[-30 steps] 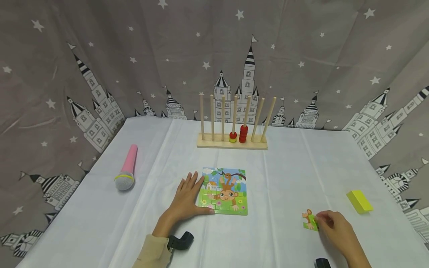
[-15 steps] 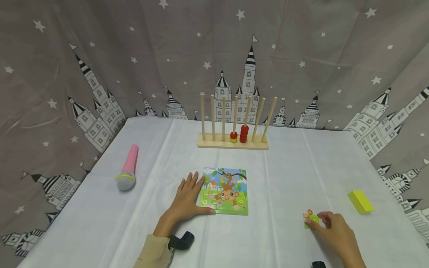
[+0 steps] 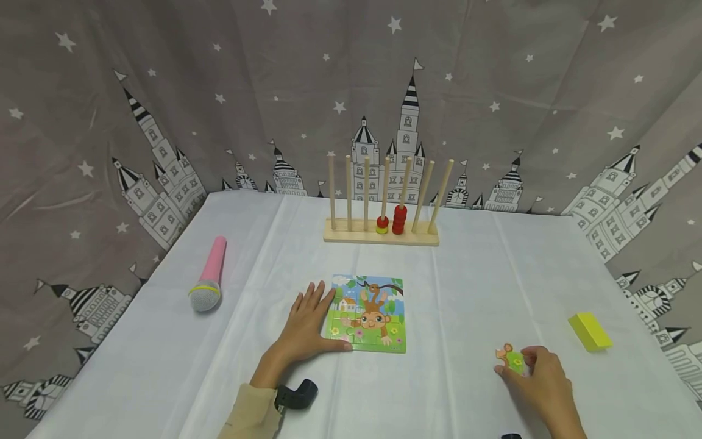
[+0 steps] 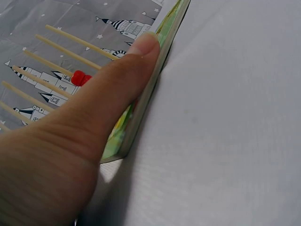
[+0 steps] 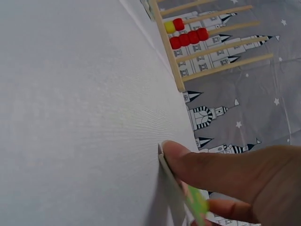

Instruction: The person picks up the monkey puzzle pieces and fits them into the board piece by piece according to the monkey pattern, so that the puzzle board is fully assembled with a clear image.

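A square jigsaw puzzle (image 3: 386,299) with a hanging monkey picture lies in its tray in the middle of the table. My left hand (image 3: 307,326) rests along its left side, fingers stretched out, thumb along the near edge. The left wrist view shows that thumb (image 4: 113,89) lying over the tray's edge. Off to the right, my right hand (image 3: 543,381) pinches a puzzle piece (image 3: 515,361) with green and monkey-brown print between thumb and fingers. In the right wrist view the piece (image 5: 196,200) stands tilted close over the cloth, its lower part partly covered by the fingers.
A wooden peg abacus (image 3: 381,236) with red and yellow beads stands behind the puzzle. At the left lies a pink toy microphone (image 3: 212,268). A yellow block (image 3: 590,331) sits right of my right hand. A grey castle-print curtain (image 3: 307,73) closes off the back.
My right hand has shifted slightly left and moved its thumb around to the piece's near left side, and the piece has turned a little. The left hand stays on the puzzle.
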{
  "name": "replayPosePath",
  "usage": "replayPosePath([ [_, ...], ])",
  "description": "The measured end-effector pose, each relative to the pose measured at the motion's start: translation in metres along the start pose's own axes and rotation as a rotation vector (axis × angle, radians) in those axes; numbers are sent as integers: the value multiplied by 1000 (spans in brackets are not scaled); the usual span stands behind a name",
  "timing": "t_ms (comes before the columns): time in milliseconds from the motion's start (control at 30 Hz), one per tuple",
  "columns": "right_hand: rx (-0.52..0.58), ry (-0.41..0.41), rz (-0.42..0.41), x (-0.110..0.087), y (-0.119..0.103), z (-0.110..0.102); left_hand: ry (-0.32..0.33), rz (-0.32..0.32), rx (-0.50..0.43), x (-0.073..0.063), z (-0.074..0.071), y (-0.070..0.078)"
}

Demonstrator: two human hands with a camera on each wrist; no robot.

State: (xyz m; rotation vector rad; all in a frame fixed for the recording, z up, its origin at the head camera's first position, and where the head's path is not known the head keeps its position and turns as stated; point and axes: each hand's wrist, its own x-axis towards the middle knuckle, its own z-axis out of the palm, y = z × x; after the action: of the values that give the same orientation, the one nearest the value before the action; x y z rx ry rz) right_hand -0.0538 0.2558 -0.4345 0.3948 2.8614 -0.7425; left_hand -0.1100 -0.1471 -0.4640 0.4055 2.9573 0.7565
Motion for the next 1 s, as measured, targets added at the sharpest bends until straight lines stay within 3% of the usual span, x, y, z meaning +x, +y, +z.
replayPosePath([
  [333,141,-17,36,-6,2,5,-15,-8,-3,0,0,0],
  [733,163,1,-98,-15,-6,11,-26,-14,9,1,1,-2],
  [900,183,57,-165,-19,-12,15,-23,-12,3,1,1,-1],
  [1000,197,140,-231,-20,-16,18,-23,-10,4,1,1,-1],
])
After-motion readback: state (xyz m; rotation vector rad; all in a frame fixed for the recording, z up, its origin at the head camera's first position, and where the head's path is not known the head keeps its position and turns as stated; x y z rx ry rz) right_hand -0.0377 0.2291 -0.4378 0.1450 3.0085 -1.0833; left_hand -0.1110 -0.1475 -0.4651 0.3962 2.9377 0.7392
